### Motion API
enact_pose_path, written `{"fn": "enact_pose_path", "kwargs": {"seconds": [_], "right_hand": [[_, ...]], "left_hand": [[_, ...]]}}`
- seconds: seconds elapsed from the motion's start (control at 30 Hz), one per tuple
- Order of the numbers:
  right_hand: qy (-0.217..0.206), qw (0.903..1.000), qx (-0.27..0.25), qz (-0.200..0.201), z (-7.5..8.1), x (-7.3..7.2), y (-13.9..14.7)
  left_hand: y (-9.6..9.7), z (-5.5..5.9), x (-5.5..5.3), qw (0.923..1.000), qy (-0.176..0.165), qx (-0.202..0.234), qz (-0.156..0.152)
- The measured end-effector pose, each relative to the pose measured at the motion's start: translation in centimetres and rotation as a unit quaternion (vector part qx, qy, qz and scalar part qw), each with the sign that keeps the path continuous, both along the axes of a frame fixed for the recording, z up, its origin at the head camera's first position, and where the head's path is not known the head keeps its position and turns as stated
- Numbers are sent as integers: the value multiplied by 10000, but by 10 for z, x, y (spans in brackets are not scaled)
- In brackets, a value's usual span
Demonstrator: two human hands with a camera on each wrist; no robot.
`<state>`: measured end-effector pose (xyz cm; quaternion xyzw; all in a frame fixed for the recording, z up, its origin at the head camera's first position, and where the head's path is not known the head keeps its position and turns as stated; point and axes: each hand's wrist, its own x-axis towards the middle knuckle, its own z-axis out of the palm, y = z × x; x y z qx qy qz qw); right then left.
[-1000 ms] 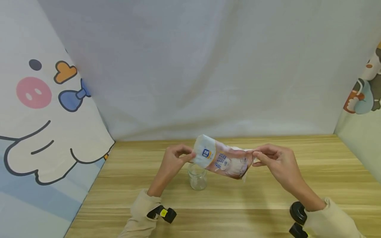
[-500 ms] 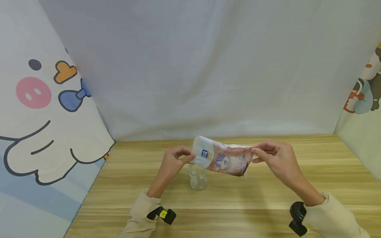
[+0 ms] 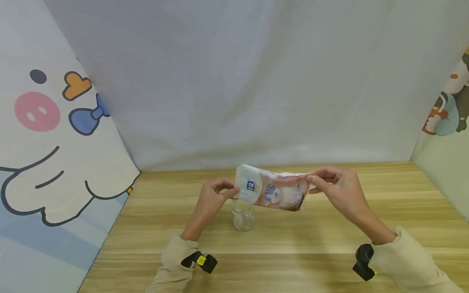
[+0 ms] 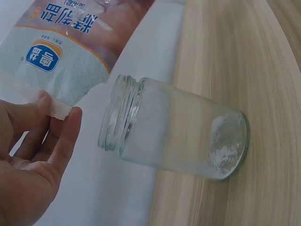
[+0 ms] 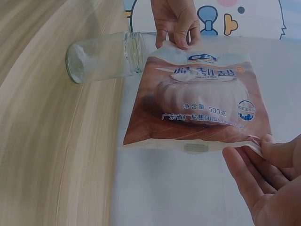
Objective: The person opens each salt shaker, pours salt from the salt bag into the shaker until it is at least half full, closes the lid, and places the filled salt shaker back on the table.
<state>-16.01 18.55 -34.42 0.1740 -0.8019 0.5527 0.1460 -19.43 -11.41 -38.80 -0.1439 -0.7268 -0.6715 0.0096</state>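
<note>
– Where is the printed packet [image 3: 272, 189]?
– Held at a slant. The left hand [image 3: 212, 198] pinches its pale end, just above the mouth of a glass jar [image 3: 243, 219]; the right hand [image 3: 342, 194] pinches a corner of the brown end.
– Any change since a second ago?
– The right hand and brown end sit slightly higher.

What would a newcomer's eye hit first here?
The printed packet, in the air mid-scene, pinched between the left hand and the right hand. Next, the glass jar standing on the wooden table below the packet's pale end, a little white material at its bottom. Then the big cartoon print along the head view's left side.
</note>
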Motion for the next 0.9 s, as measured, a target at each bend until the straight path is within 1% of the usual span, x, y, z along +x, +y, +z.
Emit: {"fn": "enact_pose_path", "kwargs": {"seconds": [0.13, 0.23, 0.53, 0.9], "right_hand": [[5, 9999, 155, -37, 2, -2, -1], [31, 9997, 239, -38, 4, -3, -1], [142, 9993, 343, 33, 7, -5, -3], [105, 9988, 470, -46, 10, -6, -6]], "left_hand": [[-3, -15, -9, 9999, 45, 110, -17], [-4, -18, -10, 9998, 78, 162, -4], [-5, -20, -9, 9995, 259, 170, 27], [-7, -19, -8, 9999, 113, 40, 27]]}}
